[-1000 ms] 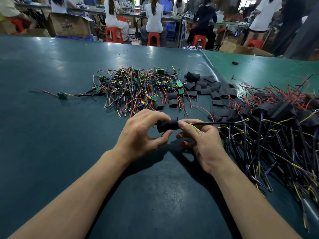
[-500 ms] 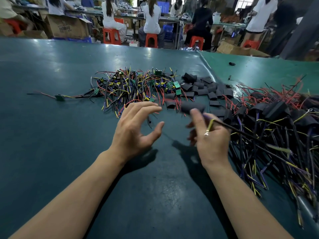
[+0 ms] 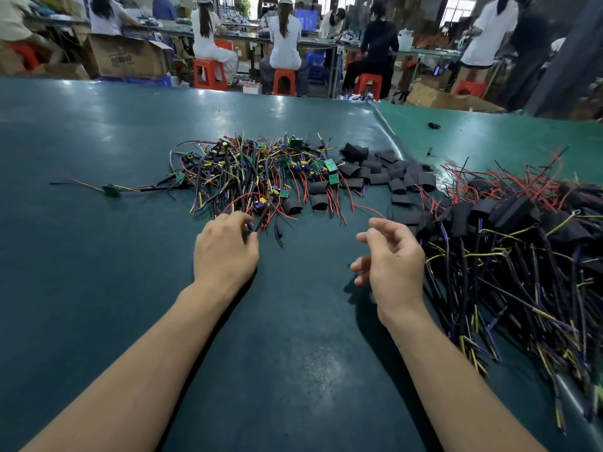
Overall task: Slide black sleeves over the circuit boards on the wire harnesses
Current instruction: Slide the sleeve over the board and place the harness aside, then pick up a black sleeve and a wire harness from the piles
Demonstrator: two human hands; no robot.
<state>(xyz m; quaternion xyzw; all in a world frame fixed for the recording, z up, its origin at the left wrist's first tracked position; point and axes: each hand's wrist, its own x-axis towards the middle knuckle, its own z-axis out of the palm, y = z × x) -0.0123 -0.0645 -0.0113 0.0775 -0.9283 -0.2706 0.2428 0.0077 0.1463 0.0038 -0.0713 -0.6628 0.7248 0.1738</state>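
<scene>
**Head view: hands at the wire pile on a green bench**

Dark green glossy table (image 3: 98, 272) carries a tangled pile of unsleeved coloured wire harnesses with small green circuit boards (image 3: 248, 174), loose flat black sleeves (image 3: 378, 172) beside it, and sleeved harnesses (image 3: 509, 230) heaped right. Left hand (image 3: 225, 247) pinches a wire at the pile's near edge. Right hand (image 3: 391, 259) hovers, fingers loosely curled, empty. Behind, seated workers on red plastic stools (image 3: 208, 73).

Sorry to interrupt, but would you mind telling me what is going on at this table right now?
A person is fitting black sleeves over small circuit boards on wire harnesses. Just now the left hand is pinching a wire at the near edge of the pile of bare harnesses, while the right hand hovers empty with loosely curled fingers. Loose sleeves lie behind, and finished harnesses are heaped on the right.
</scene>
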